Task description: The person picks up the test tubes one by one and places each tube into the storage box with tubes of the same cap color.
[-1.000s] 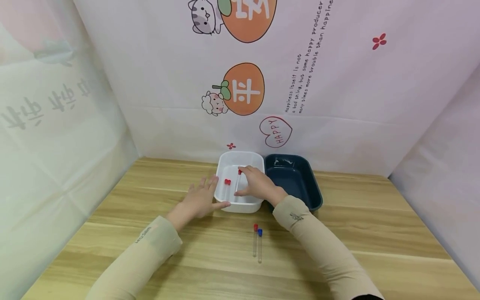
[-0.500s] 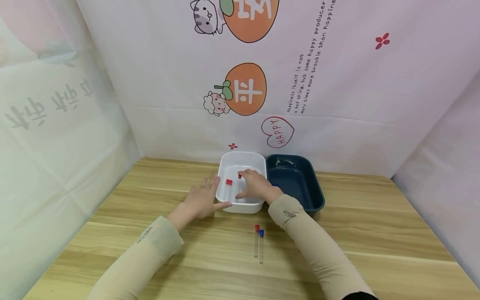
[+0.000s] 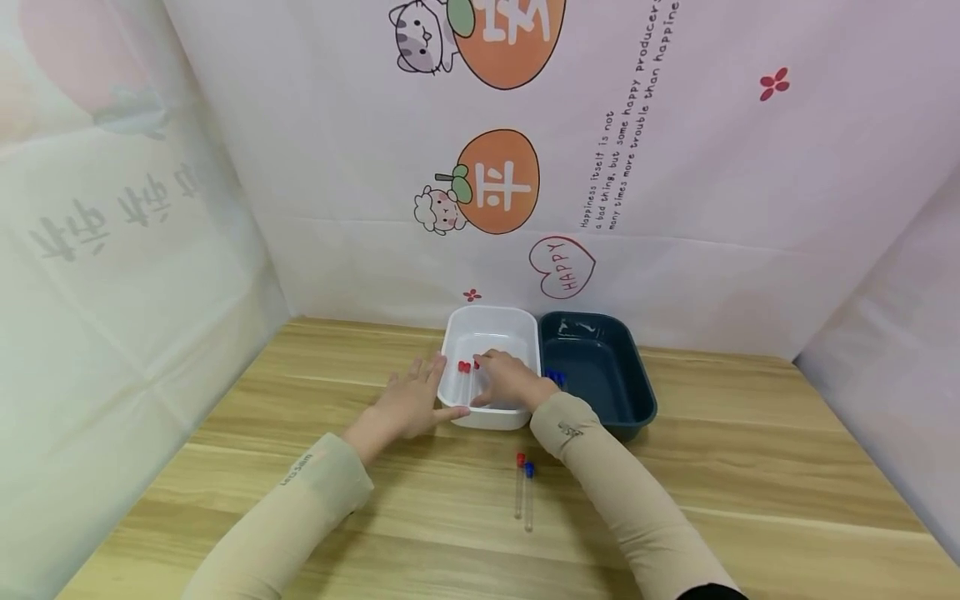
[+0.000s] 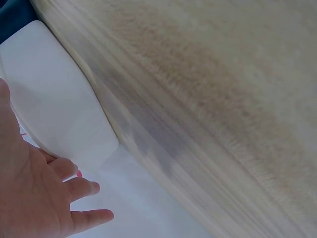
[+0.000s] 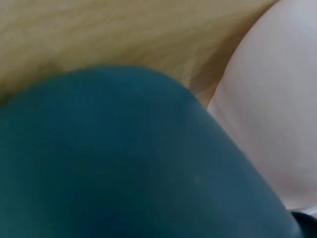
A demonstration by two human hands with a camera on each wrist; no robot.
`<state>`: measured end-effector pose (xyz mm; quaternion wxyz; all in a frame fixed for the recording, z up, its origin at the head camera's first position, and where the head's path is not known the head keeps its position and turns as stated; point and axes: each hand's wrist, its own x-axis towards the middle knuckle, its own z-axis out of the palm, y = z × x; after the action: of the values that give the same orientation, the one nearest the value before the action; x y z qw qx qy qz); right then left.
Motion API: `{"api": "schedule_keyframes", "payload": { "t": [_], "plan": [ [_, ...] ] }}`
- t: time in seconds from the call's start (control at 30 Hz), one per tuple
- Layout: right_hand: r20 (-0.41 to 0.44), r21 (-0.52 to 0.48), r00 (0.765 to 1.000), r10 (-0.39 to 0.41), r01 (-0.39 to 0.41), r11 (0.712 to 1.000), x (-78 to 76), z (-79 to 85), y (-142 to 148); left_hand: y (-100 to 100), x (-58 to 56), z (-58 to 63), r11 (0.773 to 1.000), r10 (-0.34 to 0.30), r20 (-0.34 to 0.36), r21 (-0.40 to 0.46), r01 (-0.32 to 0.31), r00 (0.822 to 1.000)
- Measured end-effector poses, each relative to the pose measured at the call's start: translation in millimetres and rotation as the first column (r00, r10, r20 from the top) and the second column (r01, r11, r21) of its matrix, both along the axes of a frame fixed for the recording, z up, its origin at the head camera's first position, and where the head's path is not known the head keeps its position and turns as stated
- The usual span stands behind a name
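Note:
My right hand point(image 3: 508, 380) reaches down inside the white bin point(image 3: 495, 420). It holds a clear test tube by its ends between fingers and thumb; the tube's red cap point(image 3: 476, 365) shows at the fingertips, and most of the glass is hidden. Just left of it lie test tubes with red caps point(image 3: 464, 367) on the bin floor. My left hand point(image 3: 410, 406) spreads its fingers along the bin's left side, thumb at the front rim. In the left wrist view those fingers point(image 4: 81, 188) are extended beside the white wall. The right wrist view shows no fingers.
A dark blue bin point(image 3: 600, 392) stands against the white one's right side, with blue-capped tubes point(image 3: 556, 377) inside. On the wooden table point(image 3: 420, 525) in front lie a red-capped tube point(image 3: 519, 487) and a blue-capped tube point(image 3: 529, 498). A printed cloth point(image 3: 360, 267) hangs behind.
My right hand has lowered the red-capped test tube toward the others in the white bin, coming slightly nearer to me. The left hand stays at the rim. The view shifts a little.

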<state>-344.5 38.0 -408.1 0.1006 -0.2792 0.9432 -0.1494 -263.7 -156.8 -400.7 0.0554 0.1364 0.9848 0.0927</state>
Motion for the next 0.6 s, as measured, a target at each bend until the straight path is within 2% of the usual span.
{"api": "schedule_keyframes", "payload": {
  "t": [0.2, 0.6],
  "plan": [
    [0.003, 0.029, 1.0, 0.012, -0.013, 1.0, -2.5, -3.4, -0.8, 0.0, -1.6, -0.8, 1.0, -0.008, -0.005, -0.001, 0.008, 1.0],
    [0.054, 0.006, 0.999, 0.001, -0.002, 1.0, -2.2, -6.8, -5.7, -0.2, 0.3, -0.7, 1.0, 0.001, 0.001, 0.01, -0.001, 1.0]
  ]
}}
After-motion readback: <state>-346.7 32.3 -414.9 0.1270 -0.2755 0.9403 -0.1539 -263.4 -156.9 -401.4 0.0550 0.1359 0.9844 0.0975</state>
